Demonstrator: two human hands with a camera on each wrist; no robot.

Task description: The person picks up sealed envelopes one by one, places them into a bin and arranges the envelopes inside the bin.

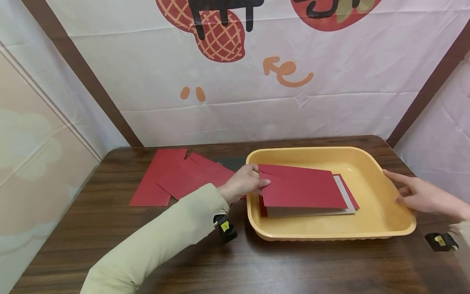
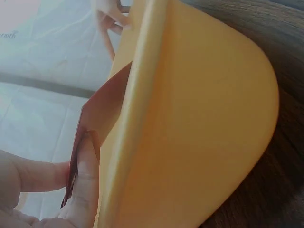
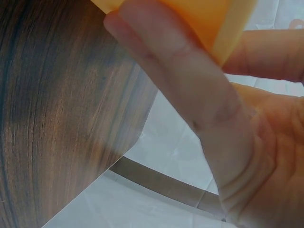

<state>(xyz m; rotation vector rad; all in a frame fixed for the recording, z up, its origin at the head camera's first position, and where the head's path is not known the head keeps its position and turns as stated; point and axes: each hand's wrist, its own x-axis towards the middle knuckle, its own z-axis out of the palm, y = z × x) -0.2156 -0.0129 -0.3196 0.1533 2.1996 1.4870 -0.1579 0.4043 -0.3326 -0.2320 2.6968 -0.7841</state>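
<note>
My left hand (image 1: 245, 183) pinches the left end of a red envelope (image 1: 301, 185) between thumb and fingers, above the yellow tray (image 1: 330, 233). In the left wrist view the envelope (image 2: 102, 107) rises past the tray's rim, its edge between thumb and finger. Under it in the tray lie another red envelope (image 1: 346, 192) and a pale sheet (image 1: 344, 188), both mostly hidden. At the tray's right end my right hand (image 1: 426, 196) holds the rim, with fingers on both sides of the wall (image 3: 230, 33) in the right wrist view.
Left of the tray, several red envelopes (image 1: 194, 175) overlap on the dark wooden table (image 1: 103, 196). A dark flat item (image 1: 231, 163) lies behind them, partly covered. A printed cloth (image 1: 257, 114) hangs behind the table.
</note>
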